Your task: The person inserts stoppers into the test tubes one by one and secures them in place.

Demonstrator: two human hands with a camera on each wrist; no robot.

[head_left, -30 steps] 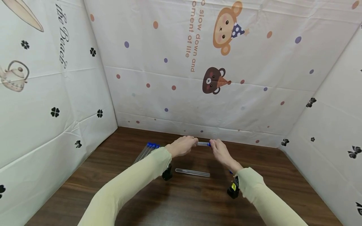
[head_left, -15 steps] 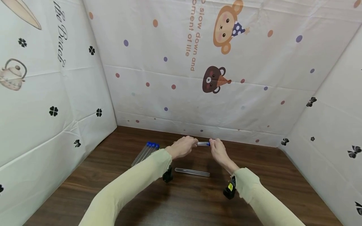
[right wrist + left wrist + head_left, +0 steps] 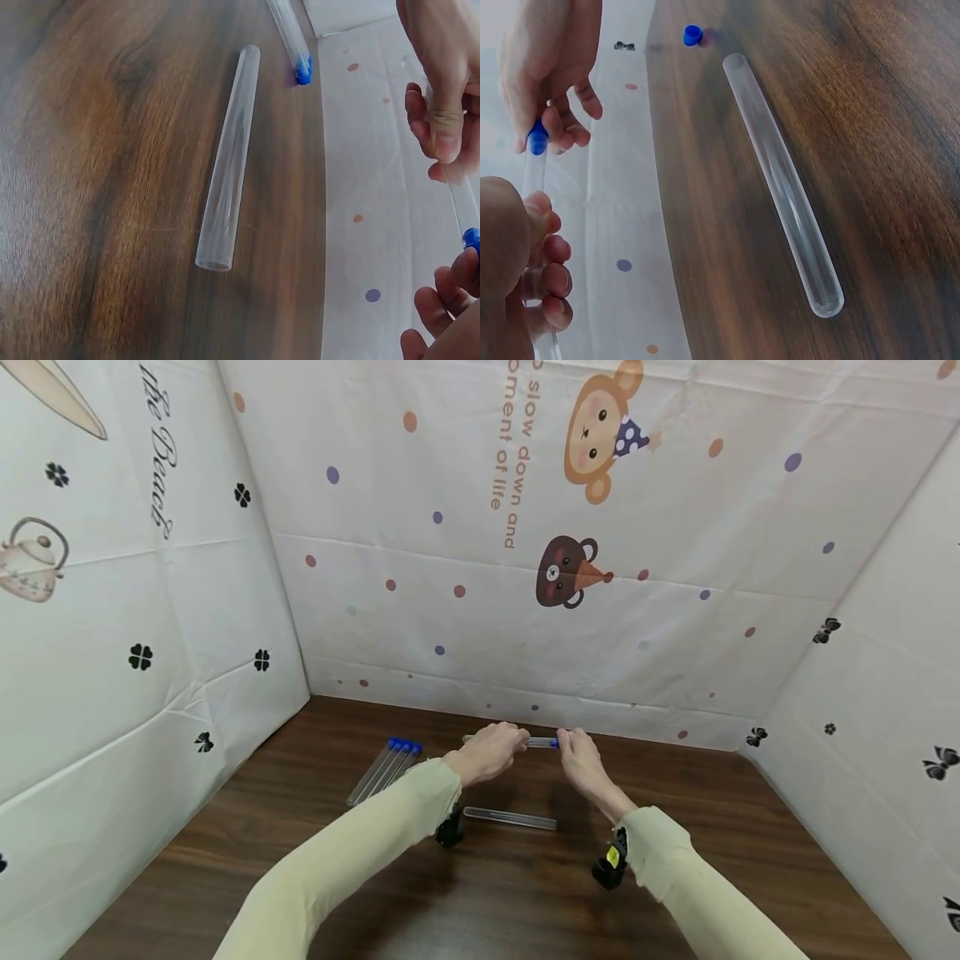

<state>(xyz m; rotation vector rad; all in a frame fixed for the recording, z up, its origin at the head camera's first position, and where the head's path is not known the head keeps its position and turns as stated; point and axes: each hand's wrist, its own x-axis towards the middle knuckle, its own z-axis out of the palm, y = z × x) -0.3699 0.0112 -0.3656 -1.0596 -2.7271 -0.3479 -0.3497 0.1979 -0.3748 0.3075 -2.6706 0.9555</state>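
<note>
My left hand (image 3: 491,753) grips a clear test tube (image 3: 534,174), its fingers curled round the middle, above the table. At the tube's mouth sits a blue stopper (image 3: 537,139), which my right hand (image 3: 585,766) pinches between thumb and fingers. In the head view the tube lies level between the two hands, its rounded end showing just past the left hand. Nearer me, an unstoppered test tube (image 3: 510,817) rests on the table, open end to the right. The left wrist view shows a loose blue stopper (image 3: 693,34) on the wood; the right arm hides it in the head view.
Several test tubes with blue stoppers (image 3: 384,772) lie side by side left of my left hand. The dark wooden table (image 3: 675,827) meets a printed white cloth wall (image 3: 420,618) close behind both hands. More cloth walls stand at left and right.
My left hand has shifted slightly right along the test tube, so the rounded end now shows. The right forearm moved a little left, covering the loose stopper. Its pinch on the held stopper stays.
</note>
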